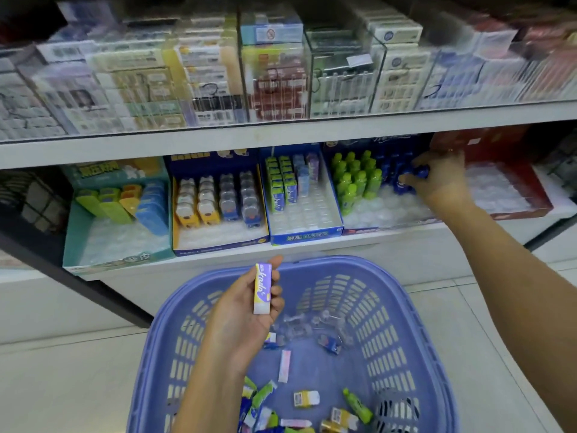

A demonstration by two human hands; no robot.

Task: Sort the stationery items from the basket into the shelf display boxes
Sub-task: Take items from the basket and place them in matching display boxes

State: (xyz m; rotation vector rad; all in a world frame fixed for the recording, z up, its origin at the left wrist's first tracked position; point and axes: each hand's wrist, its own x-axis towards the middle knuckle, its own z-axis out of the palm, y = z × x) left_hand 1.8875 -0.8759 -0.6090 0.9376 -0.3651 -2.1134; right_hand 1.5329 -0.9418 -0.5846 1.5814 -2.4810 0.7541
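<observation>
Pinching a purple-and-white carton (pixel 261 289) along its long edges, the left grip (pixel 240 320) has its thumb on one side and its curled fingers on the other. It holds the carton upright over the near-left part of the basket (pixel 415 323). The carton looks like a light, stiff paperboard pack with a glossy printed skin. It should weigh next to nothing, but it could slide between the fingertips or dent if squeezed on its broad faces. The present hold on the narrow sides near the middle seems the safest one. It leaves the bottom end free to be dropped into a slot.

Matching purple cartons (pixel 313 166) stand in the back row of the blue display box (pixel 304 237), ahead of the left grip and slightly to its right. That box is probably where this carton belongs.

Farther right, the right grip (pixel 440 179) reaches into the neighbouring display box (pixel 390 226). Its fingers are curled round what looks like a small blue bottle (pixel 420 172), though blur hides the exact hold. Just to the left of that grip stand rows of green bottles (pixel 356 179). They look like smooth, rigid plastic that will tip easily if knocked, so each is best taken round the body.

Below both grips, loose stock lies on the basket floor, among it a green tube (pixel 357 404) and a yellow pack (pixel 306 398).
</observation>
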